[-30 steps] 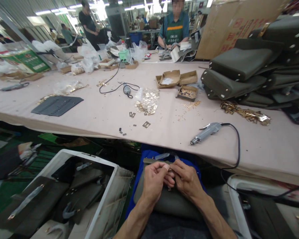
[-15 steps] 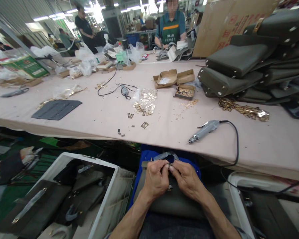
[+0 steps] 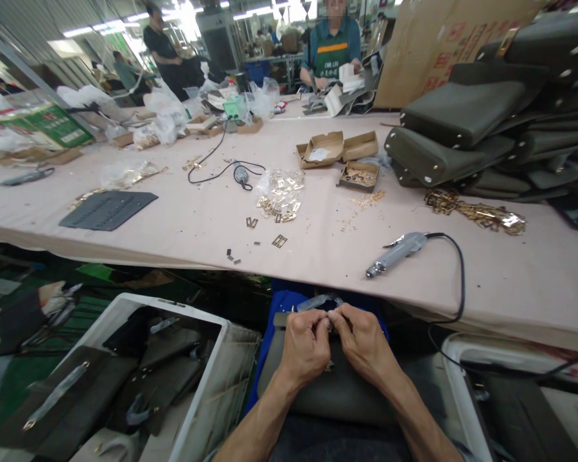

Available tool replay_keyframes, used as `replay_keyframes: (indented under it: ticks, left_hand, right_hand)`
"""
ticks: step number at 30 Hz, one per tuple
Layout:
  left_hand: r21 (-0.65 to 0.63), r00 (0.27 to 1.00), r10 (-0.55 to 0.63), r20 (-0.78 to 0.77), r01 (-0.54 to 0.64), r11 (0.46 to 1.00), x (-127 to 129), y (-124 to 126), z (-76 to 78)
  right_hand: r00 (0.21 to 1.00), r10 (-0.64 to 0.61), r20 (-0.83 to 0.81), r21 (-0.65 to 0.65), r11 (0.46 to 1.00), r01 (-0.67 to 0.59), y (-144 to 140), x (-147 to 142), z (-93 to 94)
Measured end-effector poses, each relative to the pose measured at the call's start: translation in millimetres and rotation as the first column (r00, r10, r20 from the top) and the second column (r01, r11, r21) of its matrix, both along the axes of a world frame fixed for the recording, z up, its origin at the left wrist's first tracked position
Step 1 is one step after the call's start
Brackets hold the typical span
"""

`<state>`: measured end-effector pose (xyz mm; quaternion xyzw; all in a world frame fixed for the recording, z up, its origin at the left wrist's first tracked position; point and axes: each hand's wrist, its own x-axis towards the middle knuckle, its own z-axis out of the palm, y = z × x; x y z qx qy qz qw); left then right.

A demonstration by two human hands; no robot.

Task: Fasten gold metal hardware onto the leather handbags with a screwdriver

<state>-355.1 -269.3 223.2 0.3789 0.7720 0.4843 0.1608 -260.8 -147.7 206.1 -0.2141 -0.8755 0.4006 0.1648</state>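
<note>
An olive-grey handbag (image 3: 341,401) rests against my lap at the table's edge, its wrapped handle (image 3: 318,301) showing behind my hands. My left hand (image 3: 306,343) is closed, thumb and fingers pinching at the bag's upper part. My right hand (image 3: 361,337) pinches at the same spot, and the fingertips of both hands meet. Whatever small piece lies between them is mostly hidden by the fingers. A bit of metal hardware (image 3: 329,366) shows on the bag just below the hands. Blue material (image 3: 285,300) lies behind the bag.
On the table (image 3: 197,224) lie a corded electric screwdriver (image 3: 397,253), gold metal frames (image 3: 279,241) and a small box of screws (image 3: 359,176). Bags are piled (image 3: 462,115) at right. White crates (image 3: 224,346) with bags flank me. A co-worker (image 3: 334,51) stands opposite.
My right hand's fingers have shifted slightly, with the thumb raised closer to the left fingertips. Both hands stay at the same place on the bag. The co-worker's hands have moved a little.
</note>
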Motion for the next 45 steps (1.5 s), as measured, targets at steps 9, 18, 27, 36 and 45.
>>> replay_keyframes:
  ticks: [9, 18, 27, 36, 45]
  left_hand:
    - [0.029, 0.990, 0.113, 0.084, -0.116, 0.993, -2, -2, 1.5]
    - [0.144, 0.815, -0.035, 0.579, -0.060, 0.988, 0, -3, -17.3]
    - [0.183, 0.699, -0.020, 0.715, -0.160, 0.970, -3, 0, -26.5]
    - [0.145, 0.726, 0.113, 0.679, -0.283, 0.948, -2, 3, -32.0]
    - [0.140, 0.774, 0.143, 0.617, -0.287, 0.948, 2, 1, -25.2]
  right_hand:
    - [0.991, 0.074, -0.114, 0.049, 0.996, -0.069, -1, -3, -5.0]
    - [0.978, 0.056, -0.199, -0.060, 0.996, -0.069, 7, -3, 1.2]
    - [0.981, 0.063, -0.182, -0.194, 0.976, -0.098, 11, -2, -8.7]
    - [0.980, 0.039, -0.196, -0.160, 0.985, -0.071, 8, -5, -9.1]
    - [0.975, 0.103, -0.198, -0.217, 0.965, -0.146, 13, -8, -22.6]
